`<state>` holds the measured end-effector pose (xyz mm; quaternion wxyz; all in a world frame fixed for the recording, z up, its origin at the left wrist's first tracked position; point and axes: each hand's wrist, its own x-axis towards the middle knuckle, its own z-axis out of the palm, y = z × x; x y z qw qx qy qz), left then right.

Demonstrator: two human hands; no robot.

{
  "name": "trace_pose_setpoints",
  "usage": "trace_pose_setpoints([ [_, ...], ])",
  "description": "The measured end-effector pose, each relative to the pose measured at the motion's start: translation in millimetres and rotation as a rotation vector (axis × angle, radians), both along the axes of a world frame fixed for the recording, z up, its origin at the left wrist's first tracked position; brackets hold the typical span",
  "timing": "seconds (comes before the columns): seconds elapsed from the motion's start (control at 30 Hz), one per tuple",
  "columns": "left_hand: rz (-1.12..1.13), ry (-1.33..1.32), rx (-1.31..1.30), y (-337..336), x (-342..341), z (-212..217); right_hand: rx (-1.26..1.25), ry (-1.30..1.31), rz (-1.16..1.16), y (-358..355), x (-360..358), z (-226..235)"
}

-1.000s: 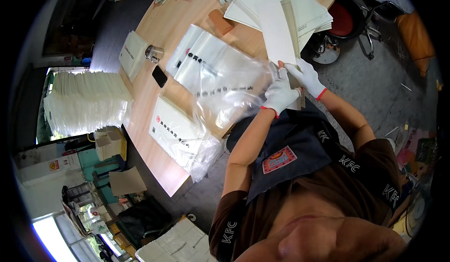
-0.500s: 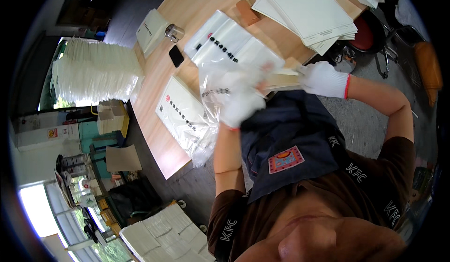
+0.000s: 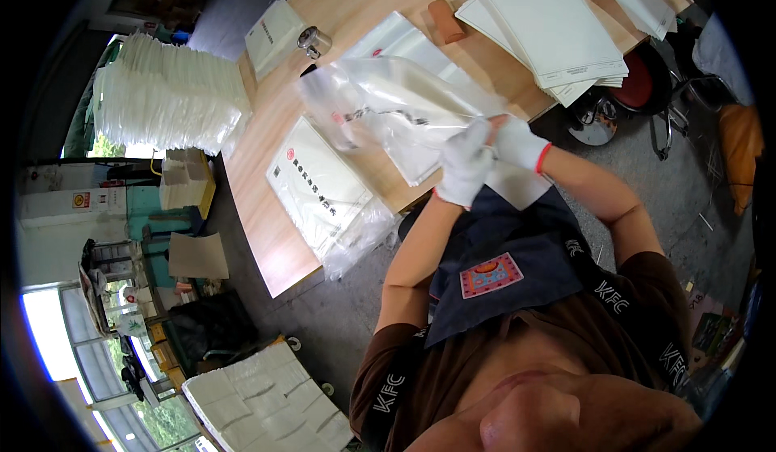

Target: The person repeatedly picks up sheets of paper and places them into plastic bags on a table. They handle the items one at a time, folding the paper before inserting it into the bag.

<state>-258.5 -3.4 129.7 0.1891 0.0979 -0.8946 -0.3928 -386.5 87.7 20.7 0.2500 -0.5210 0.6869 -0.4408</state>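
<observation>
In front of my apron, both my white-gloved hands meet at the near end of a clear plastic bag (image 3: 380, 88) with dark print. My left hand (image 3: 465, 168) is closed on the bag's edge. Close against it, my right hand (image 3: 519, 145) curls its fingers around a white paper stack (image 3: 517, 187), whose lower part shows beneath the glove. How far the paper reaches into the bag cannot be made out. The bag billows over a pile of flat plastic bags (image 3: 412, 157) on the table. To the left lies a filled bag (image 3: 315, 185) of printed white sheets.
The wooden table (image 3: 275, 246) also bears a metal cup (image 3: 314, 42), an orange-brown block (image 3: 446, 21), white sheets (image 3: 558, 28) and another packet (image 3: 275, 38). A tall bagged stack (image 3: 170, 92) stands at the left edge. A red stool (image 3: 634, 80) is at the right.
My right hand has come left to my left hand, bringing the paper stack. My left hand has shifted right and down, and the bag now spreads out away from me, over the phone.
</observation>
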Motion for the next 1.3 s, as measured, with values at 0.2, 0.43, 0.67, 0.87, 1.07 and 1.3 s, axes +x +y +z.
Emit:
trace_pose_setpoints([
  [0.2,-0.024,0.315,-0.138,25,-2,-4,0.387,0.321,0.073,-14,36,45],
  [0.43,0.043,0.009,0.191,18,55,-74,-0.095,0.757,-0.371,57,60,51],
  [0.67,0.539,-0.128,-0.249,-34,147,-154,0.497,0.79,-0.272,61,31,3],
  [0.87,0.865,0.204,0.344,24,178,-146,0.414,0.813,-0.129,91,60,52],
  [1.07,0.578,0.188,0.659,92,237,-120,0.715,0.67,0.056,147,85,38],
  [1.3,0.326,0.008,0.34,57,213,-102,0.374,0.851,0.313,142,89,39],
])
